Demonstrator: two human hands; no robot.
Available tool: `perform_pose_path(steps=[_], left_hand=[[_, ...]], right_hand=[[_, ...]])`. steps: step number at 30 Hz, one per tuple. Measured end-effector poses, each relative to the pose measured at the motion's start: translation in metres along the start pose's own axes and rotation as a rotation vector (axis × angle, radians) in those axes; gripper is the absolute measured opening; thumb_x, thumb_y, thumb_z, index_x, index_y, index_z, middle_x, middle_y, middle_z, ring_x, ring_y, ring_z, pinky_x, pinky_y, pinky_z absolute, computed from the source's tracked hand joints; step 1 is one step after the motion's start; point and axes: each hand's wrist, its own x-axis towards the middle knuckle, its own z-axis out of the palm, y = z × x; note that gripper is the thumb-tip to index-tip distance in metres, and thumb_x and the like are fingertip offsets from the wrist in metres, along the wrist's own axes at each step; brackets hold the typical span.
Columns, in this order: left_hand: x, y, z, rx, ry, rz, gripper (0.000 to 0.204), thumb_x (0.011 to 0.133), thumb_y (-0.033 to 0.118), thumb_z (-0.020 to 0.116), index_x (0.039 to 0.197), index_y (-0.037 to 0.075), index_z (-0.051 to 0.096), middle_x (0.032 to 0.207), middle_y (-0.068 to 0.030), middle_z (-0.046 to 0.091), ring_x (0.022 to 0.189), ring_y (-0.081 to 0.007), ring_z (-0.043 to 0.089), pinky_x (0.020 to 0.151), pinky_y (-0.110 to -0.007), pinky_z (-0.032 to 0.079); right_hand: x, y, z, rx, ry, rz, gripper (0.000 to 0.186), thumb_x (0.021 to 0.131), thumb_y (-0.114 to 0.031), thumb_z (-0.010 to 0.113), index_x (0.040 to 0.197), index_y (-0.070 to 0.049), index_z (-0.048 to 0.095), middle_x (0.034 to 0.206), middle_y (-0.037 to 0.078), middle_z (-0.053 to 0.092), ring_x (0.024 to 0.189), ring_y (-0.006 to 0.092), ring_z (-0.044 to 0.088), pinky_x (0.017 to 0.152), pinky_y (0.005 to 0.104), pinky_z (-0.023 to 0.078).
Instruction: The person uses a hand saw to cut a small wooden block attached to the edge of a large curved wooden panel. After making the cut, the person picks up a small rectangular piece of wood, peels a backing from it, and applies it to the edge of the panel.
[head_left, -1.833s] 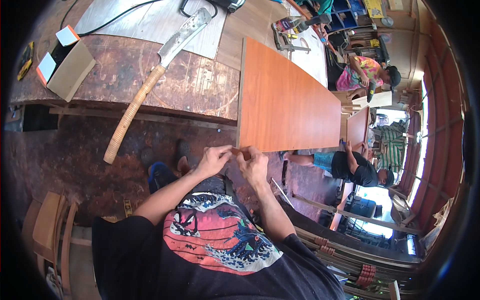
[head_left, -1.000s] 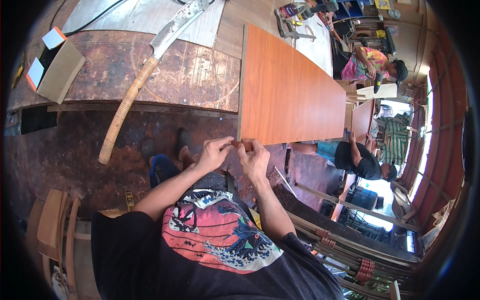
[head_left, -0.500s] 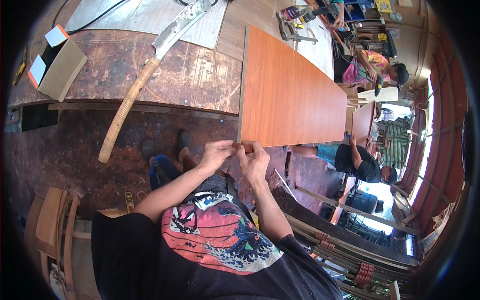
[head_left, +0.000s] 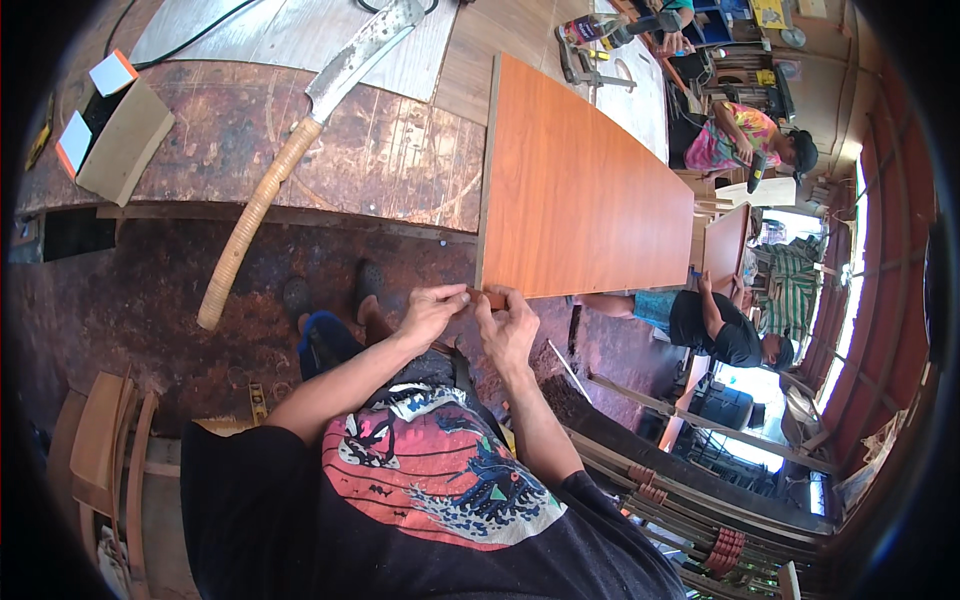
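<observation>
A wood-grain panel [head_left: 580, 190], orange-brown, lies on the workbench [head_left: 400, 160] with its near edge overhanging toward me. At its near left corner, my left hand [head_left: 432, 314] and my right hand [head_left: 510, 328] pinch a short reddish-brown strip [head_left: 488, 298] between thumbs and fingers. The strip runs along the panel's near edge; how much of it touches the panel is hidden by my fingers. Left of the panel lies a large machete-like knife [head_left: 365, 55], its wrapped handle [head_left: 262, 215] sticking out past the bench's edge.
A cardboard box [head_left: 125, 140] with white-and-orange ends sits at the bench's left. Behind the panel are a clamp [head_left: 590, 68] and a bottle [head_left: 585, 30]. To the right, one person [head_left: 735, 135] holds a drill and another [head_left: 715, 325] grips a panel. Wooden bars [head_left: 690, 500] stand at lower right.
My hands and the strip stay at the panel's corner, with only slight finger shifts. The panel's near edge appears a little lower in view.
</observation>
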Motion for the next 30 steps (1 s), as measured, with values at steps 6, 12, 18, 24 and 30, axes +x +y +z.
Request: perform_pose_path(steps=[6,12,18,24,30], left_hand=[[-0.005,0.006,0.005,0.033,0.049,0.022,0.033,0.098,0.011,0.073,0.125,-0.007,0.07,0.106,-0.0111,0.077,0.09,-0.0123,0.069,0.077,-0.026,0.055],[-0.004,-0.003,0.004,-0.039,0.058,-0.025,0.033,0.097,0.012,0.073,0.124,-0.006,0.07,0.103,-0.0104,0.077,0.088,-0.012,0.069,0.076,-0.026,0.055],[-0.008,0.001,0.012,-0.014,0.131,-0.042,0.03,0.096,0.014,0.075,0.122,-0.003,0.073,0.093,-0.0048,0.075,0.077,-0.0084,0.063,0.068,-0.024,0.052],[-0.008,-0.001,0.011,0.104,0.148,0.046,0.028,0.096,0.015,0.076,0.119,-0.001,0.075,0.089,-0.0034,0.075,0.077,-0.007,0.06,0.067,-0.023,0.05],[-0.005,0.005,0.004,0.131,0.083,0.001,0.03,0.096,0.015,0.075,0.12,-0.002,0.073,0.098,-0.0059,0.075,0.082,-0.0086,0.063,0.071,-0.024,0.052]], right_hand=[[-0.002,0.008,0.002,-0.049,0.033,-0.061,0.018,0.091,-0.015,0.075,0.102,0.0,0.071,0.079,0.016,0.073,0.054,0.024,0.069,0.057,0.0376,0.055],[-0.004,-0.004,0.0,-0.017,-0.004,0.048,0.016,0.091,-0.013,0.075,0.101,-0.001,0.071,0.085,0.017,0.073,0.062,0.0289,0.072,0.062,0.0401,0.057],[-0.005,0.016,0.006,-0.061,0.066,-0.071,0.014,0.089,-0.011,0.075,0.099,-0.001,0.071,0.085,0.017,0.073,0.079,0.0321,0.074,0.072,0.041,0.057],[-0.002,0.028,0.01,-0.054,0.137,-0.223,0.017,0.09,-0.013,0.076,0.101,-0.002,0.071,0.075,0.014,0.072,0.057,0.0176,0.067,0.058,0.0326,0.053],[-0.004,0.001,-0.004,-0.082,-0.04,-0.021,0.016,0.088,-0.012,0.074,0.1,-0.002,0.07,0.085,0.017,0.072,0.078,0.034,0.073,0.071,0.0416,0.057]])
